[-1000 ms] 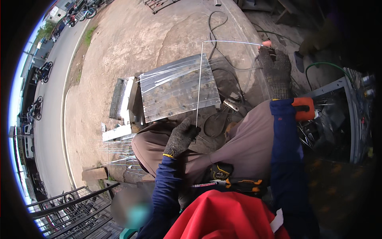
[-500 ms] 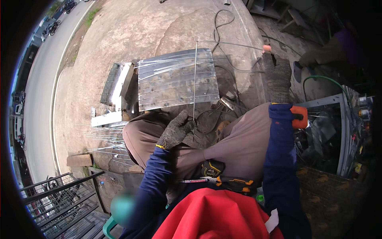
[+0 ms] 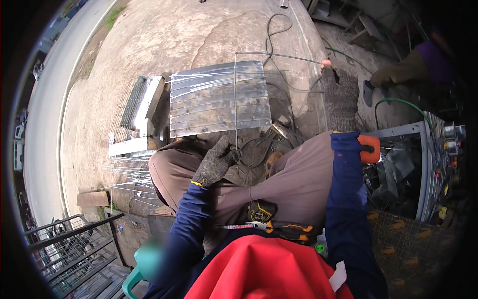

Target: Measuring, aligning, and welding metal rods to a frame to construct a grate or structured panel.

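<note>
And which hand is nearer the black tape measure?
Left. The left hand, on the bent rod, is beyond and to the left of the black tape measure; the right hand is farther out, to its right.

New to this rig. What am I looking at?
No robot here: these are a person's own gloved hands, seen from above by a wide fisheye camera on the head, so straight edges curve near the rim.

The left hand holds the lower end of a thin L-shaped metal rod. Its other end reaches the exposed fingertip of the right hand; whether it is gripped there is hard to tell.

Ahead, thin loose rods lie across a metal plate. A dark cable winds over the ground beyond it.
</note>
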A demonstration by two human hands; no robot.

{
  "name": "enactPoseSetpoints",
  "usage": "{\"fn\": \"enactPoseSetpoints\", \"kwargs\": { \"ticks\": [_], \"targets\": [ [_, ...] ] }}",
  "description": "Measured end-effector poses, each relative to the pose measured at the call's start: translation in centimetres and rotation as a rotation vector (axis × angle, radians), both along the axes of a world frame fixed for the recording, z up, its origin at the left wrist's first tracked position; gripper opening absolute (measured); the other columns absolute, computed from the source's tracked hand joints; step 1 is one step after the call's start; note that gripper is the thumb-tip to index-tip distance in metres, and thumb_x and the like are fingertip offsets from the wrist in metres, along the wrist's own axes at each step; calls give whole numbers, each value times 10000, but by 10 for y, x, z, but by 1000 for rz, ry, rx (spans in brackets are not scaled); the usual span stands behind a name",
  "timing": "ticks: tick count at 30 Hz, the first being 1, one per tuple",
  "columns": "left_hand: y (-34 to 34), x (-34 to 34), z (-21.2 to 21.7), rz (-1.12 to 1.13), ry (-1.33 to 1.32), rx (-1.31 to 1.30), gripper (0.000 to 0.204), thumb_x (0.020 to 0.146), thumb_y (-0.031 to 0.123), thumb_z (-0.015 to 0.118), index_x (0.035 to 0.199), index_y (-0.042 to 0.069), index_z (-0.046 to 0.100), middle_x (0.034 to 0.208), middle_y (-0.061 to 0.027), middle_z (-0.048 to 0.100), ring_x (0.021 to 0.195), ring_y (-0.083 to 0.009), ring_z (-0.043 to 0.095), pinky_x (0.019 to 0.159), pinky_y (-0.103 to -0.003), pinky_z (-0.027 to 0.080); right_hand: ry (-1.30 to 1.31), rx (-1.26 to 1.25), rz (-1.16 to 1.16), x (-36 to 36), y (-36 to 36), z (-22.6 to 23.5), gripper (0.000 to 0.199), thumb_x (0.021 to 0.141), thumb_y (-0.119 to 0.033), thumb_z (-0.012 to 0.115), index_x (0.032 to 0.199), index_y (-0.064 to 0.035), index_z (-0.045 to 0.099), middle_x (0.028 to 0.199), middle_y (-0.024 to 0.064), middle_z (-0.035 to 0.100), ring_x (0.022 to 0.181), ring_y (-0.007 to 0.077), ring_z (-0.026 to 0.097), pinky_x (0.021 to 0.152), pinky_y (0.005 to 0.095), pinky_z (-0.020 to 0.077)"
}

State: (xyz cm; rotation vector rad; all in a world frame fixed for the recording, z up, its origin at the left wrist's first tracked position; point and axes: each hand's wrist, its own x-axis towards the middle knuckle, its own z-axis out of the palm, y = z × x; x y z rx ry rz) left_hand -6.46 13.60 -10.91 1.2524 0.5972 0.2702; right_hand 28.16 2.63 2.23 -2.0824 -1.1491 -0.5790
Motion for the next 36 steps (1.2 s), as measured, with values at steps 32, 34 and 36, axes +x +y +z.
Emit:
{"fn": "enactPoseSetpoints", "kwargs": {
  "ticks": [32, 34, 36],
  "targets": [
    [4, -4, -11, -10, -1, -47, 387, 1002, 75, 612, 1379, 80, 530, 1020, -6, 646, 905, -113, 605, 789, -273, 522, 139, 36, 141, -14, 6, -2, 181, 936, -169, 687, 1081, -67, 725, 937, 123, 726, 826, 244, 692, 767, 360, 532],
    [4, -5, -8, -24, -8, 53, 388, 1000, 68, 609, 1380, 79, 528, 1023, -6, 644, 895, -113, 602, 790, -274, 522, 156, 4, 107, -14, 6, -2, 181, 934, -168, 692, 1081, -68, 724, 941, 122, 726, 833, 244, 694, 771, 362, 533],
    [3, -4, -5, -24, 39, 57, 393, 999, 69, 612, 1383, 80, 526, 1028, -6, 642, 895, -112, 601, 792, -272, 521, 149, -1, 100, -15, 6, -3, 181, 933, -171, 695, 1078, -67, 724, 944, 122, 725, 840, 245, 696, 775, 362, 534]
  ]
}}
